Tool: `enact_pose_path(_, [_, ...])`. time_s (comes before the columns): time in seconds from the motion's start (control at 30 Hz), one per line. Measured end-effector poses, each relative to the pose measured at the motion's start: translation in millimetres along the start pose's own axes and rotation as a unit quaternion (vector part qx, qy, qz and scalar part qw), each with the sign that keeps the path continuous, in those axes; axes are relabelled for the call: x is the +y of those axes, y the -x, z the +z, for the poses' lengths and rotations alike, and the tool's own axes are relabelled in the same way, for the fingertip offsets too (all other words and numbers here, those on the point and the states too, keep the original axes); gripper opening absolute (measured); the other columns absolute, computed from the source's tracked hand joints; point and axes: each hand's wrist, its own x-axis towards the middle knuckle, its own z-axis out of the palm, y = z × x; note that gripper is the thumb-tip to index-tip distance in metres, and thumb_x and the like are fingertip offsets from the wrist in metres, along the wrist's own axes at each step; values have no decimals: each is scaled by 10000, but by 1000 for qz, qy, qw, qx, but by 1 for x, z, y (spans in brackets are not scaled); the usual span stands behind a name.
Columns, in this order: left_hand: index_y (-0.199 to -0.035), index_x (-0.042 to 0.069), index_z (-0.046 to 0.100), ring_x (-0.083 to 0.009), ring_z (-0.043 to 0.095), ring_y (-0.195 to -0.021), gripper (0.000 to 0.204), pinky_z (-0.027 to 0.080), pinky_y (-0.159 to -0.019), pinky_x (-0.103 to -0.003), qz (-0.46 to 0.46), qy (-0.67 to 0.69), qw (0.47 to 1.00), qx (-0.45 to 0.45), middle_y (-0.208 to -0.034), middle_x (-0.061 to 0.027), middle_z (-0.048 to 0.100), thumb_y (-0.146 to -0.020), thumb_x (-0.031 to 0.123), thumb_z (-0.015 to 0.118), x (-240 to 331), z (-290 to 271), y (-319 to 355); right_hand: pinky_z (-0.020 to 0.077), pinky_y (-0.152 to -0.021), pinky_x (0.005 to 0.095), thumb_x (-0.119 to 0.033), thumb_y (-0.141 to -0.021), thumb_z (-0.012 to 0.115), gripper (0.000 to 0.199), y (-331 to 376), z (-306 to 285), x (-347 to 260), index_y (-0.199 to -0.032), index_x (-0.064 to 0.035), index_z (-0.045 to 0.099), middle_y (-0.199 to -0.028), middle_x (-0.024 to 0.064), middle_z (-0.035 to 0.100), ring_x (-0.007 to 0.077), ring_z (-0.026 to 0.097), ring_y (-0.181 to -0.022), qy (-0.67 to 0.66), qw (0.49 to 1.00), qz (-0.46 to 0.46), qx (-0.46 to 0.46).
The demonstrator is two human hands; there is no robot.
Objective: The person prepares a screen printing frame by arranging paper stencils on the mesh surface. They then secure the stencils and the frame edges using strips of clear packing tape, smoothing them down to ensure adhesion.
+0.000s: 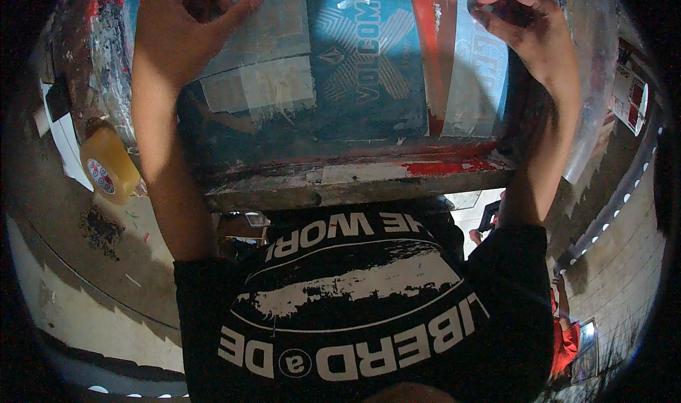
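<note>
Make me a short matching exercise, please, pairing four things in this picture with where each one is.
Things:
1. Roll of tape
2. Left hand
3. Right hand
4. Red paint streak

Places:
A. On the frame's near edge, right of centre
B. At the frame's top right, fingers curled
C. On the taped strips at the frame's upper left
D. At the frame's left corner, outside the left forearm

Pairs: 1-D, 2-C, 3-B, 4-A
</note>
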Motion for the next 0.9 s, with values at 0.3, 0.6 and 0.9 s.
enact_pose_path(0.3, [-1223,108,547,-143,534,-657,607,458,-587,-322,-23,-107,992,55,-752,-28,543,-712,203,860,27,-6,5,574,-742,288,79,-758,789,149,9,12,-6,-860,13,704,-875,63,707,124,682,-833,92,987,-99,91])
enact_pose_path(0.6, [-1157,102,593,-144,551,-692,531,459,-609,-310,45,-45,994,94,-814,-36,569,-700,206,845,7,-10,-1,564,-728,306,24,-794,793,104,-1,2,17,-849,-1,709,-861,65,694,150,675,-798,59,987,-122,81])
enact_pose_path(0.9, [-1222,74,635,-292,658,-1017,456,531,-928,-391,172,-53,971,159,-1080,-134,673,-821,231,785,-13,8,-3,544,-841,284,-31,-850,759,132,-3,-2,37,-979,-17,736,-998,79,708,168,699,-941,192,962,-174,88])
